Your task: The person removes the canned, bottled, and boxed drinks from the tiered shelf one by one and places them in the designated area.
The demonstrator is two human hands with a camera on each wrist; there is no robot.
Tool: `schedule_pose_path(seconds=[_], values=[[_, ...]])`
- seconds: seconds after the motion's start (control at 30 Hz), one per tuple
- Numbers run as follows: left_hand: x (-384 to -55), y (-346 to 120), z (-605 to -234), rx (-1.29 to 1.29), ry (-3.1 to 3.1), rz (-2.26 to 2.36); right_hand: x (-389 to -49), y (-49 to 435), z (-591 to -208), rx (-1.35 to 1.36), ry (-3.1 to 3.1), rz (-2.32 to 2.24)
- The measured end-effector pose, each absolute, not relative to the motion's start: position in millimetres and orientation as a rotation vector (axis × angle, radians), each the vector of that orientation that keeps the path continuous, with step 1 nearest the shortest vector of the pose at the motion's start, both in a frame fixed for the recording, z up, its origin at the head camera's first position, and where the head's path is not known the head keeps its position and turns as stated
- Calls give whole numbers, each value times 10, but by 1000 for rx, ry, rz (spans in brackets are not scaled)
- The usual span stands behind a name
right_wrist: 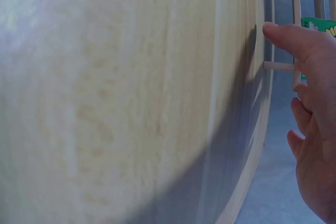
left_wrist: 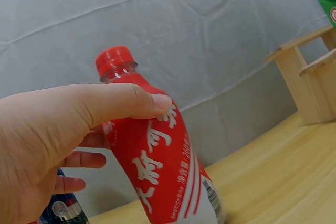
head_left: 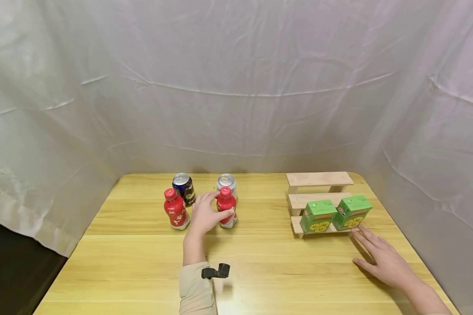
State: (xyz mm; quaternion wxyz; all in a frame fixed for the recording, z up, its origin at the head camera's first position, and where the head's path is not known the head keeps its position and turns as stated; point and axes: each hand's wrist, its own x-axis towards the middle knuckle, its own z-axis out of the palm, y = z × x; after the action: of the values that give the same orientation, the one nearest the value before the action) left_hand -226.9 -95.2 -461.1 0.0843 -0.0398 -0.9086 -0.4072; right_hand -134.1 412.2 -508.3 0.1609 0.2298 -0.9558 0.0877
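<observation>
Your left hand (head_left: 204,215) is wrapped around the right-hand red bottle (head_left: 226,208), thumb across its front and fingers curled behind it (the left wrist view shows the thumb pressed on the white lettering of the label). That bottle stands on the wooden table (head_left: 142,262), near the middle of its far half, and looks slightly tilted in the wrist view. A second red bottle (head_left: 176,209) stands upright just to the left of your hand. Behind the two bottles are a dark can (head_left: 184,188) and a silver can (head_left: 226,182), the silver one just behind the bottle you hold.

Your right hand (head_left: 380,255) lies flat on the table with its fingers straight and spread, holding nothing; its fingertips reach close to the foot of the stepped wooden rack (head_left: 319,188). Two green cartons (head_left: 335,214) stand side by side on the rack's lowest step. A small black clip (head_left: 216,271) sits by your left sleeve (head_left: 196,291).
</observation>
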Motion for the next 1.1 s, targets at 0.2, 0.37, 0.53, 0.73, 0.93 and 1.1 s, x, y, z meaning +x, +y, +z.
schedule_pose_path(seconds=[0.2, 0.37, 0.53, 0.73, 0.93, 1.1], values=[[-2234, -965, -4511, -124, -2648, -1290, -1332, 4130, -5090, 655, -2728, 241], [-2221, -957, -4353, -156, -2620, -1279, -1329, 4135, -5113, 662, -2723, 240], [-2233, -924, -4164, -265, -2597, -1219, -1320, 4130, -5123, 661, -2719, 250], [-2270, -833, -3967, -426, -2575, -1078, -1311, 4130, -5123, 648, -2724, 249], [-2284, -690, -3844, -572, -2596, -892, -1315, 4130, -5105, 642, -2742, 256], [-2291, -539, -3788, -702, -2564, -740, -1324, 4127, -5099, 640, -2755, 255]])
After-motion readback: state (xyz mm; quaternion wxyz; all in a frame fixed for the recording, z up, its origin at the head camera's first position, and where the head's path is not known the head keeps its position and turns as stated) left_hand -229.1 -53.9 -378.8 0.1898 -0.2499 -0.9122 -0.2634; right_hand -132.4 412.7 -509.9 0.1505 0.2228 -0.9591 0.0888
